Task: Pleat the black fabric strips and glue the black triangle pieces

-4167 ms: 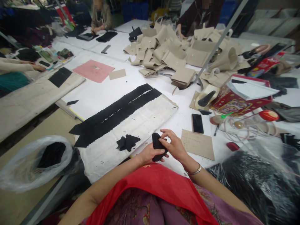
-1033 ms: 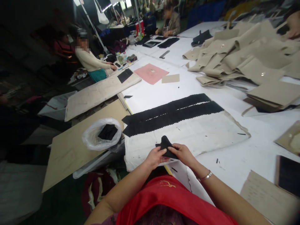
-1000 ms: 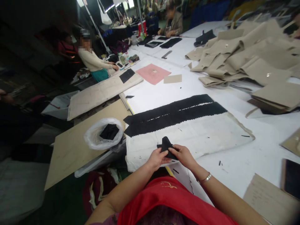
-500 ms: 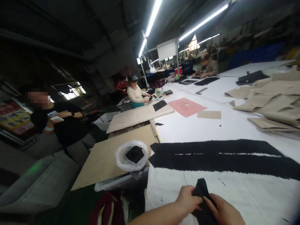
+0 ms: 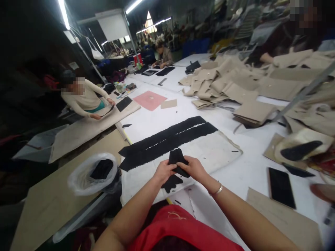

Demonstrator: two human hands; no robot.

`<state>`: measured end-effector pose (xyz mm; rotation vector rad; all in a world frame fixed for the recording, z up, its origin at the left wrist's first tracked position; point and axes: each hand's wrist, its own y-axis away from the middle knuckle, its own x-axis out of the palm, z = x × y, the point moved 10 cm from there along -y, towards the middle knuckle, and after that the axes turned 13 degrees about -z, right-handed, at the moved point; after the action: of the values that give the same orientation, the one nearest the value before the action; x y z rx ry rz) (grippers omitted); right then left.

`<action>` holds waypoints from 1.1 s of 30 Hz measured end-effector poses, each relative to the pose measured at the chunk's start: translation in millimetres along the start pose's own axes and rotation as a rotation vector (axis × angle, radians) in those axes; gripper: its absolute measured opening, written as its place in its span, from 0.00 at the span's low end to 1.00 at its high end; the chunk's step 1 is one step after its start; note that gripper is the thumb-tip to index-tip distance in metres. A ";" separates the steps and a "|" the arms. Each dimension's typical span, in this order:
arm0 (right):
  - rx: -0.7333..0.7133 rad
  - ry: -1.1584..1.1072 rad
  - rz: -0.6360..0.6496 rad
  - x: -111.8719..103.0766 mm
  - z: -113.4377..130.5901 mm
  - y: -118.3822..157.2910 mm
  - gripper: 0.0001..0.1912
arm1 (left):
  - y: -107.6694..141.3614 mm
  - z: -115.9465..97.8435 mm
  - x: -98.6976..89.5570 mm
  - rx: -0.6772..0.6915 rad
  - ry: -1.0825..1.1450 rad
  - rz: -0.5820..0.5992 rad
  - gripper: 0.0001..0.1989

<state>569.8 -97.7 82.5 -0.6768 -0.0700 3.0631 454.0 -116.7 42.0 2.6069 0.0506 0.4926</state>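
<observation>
Both of my hands grip a small black fabric piece (image 5: 179,157) above the near edge of the white table. My left hand (image 5: 164,170) pinches its left side, and my right hand (image 5: 194,168) has thumb and fingers closed on its right side. Below them another part of black fabric (image 5: 172,183) shows; I cannot tell if it is joined to the held piece. Just beyond lie overlapping rows of black pieces with jagged edges (image 5: 167,141), spread on a white cloth (image 5: 217,153).
A bin lined with a plastic bag (image 5: 74,176) holds black fabric at left. Beige pieces (image 5: 230,82) are heaped at the back right. A phone (image 5: 281,188) and brown board (image 5: 282,212) lie at right. Co-workers sit around the table, one (image 5: 86,96) at left.
My view has swung right and down, bringing my forearms, the beige heap and the phone into sight. Both hands still hold black fabric. The person standing at far left is out of view.
</observation>
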 end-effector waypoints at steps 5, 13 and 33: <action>0.299 -0.586 0.271 -1.4 -23.1 15.7 0.19 | 8.7 7.0 37.2 -0.096 0.016 0.160 0.20; 0.250 -0.400 0.041 -47.2 -60.1 -5.0 0.13 | -19.3 20.0 59.2 -0.041 -0.154 -0.009 0.18; 0.287 -0.354 0.050 -102.3 -170.4 -107.4 0.14 | -162.5 85.5 128.9 -0.190 -0.154 0.081 0.19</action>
<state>733.8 15.5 -24.0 -0.1217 0.3820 3.1070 613.0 3.7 -60.8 2.4585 -0.1458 0.3066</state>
